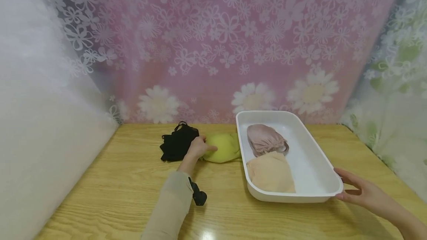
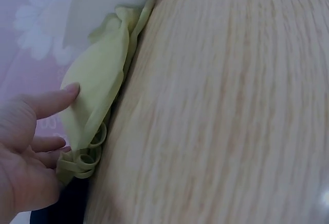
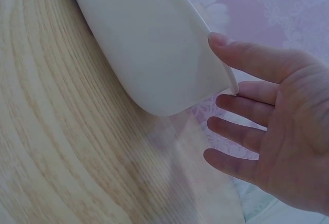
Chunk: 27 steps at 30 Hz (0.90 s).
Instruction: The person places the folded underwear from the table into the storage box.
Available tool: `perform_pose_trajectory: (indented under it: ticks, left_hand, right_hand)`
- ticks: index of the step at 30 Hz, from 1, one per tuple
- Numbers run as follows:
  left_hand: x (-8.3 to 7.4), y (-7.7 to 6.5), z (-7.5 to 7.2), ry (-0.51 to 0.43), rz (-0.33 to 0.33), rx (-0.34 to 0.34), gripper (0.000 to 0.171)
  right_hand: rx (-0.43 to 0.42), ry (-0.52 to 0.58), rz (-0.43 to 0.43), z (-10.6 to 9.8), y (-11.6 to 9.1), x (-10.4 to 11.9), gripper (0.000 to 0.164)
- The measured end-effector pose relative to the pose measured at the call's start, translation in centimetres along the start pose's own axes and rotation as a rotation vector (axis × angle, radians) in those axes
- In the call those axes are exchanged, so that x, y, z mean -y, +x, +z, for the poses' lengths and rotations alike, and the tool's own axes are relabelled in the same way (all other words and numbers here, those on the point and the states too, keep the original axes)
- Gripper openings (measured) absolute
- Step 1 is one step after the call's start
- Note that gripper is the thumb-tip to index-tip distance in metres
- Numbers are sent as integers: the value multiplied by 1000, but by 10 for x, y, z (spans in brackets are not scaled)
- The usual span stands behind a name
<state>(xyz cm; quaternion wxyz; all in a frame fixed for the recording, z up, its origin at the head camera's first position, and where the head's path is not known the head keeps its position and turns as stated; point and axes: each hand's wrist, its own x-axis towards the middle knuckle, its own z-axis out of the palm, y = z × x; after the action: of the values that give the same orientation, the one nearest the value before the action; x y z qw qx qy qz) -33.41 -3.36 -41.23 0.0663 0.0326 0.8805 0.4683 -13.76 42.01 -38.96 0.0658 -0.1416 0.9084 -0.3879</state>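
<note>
Yellow-green bra [image 1: 221,148], one: on surface [image 1: 126,192], just beside white tray [image 1: 293,197]; left hand [image 1: 198,146] has thumb on its cup, remaining fingers partly hidden, grip cannot be told. Right hand [image 1: 371,195]: fingers pinching tray's corner rim, presumably steadying it.

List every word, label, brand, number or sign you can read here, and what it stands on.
None: no readable text shows on the white tray, black cloth, yellow cloth, pink cloth, peach cloth or table.
The curtain shows printed flowers; small pale marks on it near the left hand, in the left wrist view, are too blurred to make out.
</note>
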Motion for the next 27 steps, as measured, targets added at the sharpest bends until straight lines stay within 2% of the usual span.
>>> perform_pose_trajectory:
  ticks: [5,10,17,23,27]
  left_hand:
    - [-3,4,3,21,-42,-39,74]
    - [-2,6,3,40,-59,-64,67]
    - [-1,5,-1,64,-42,-68,49]
    - [4,4,-9,16,-43,-45,48]
    - [6,5,-13,-2,-29,-65,44]
  right_hand:
    - [-22,-12,-4,-1,1,2,67]
    - [4,-8,25,-2,0,3,68]
    - [-5,-14,49,-1,-2,5,69]
    - [16,26,38,0,-2,3,68]
    - [13,32,36,-1,-3,3,68]
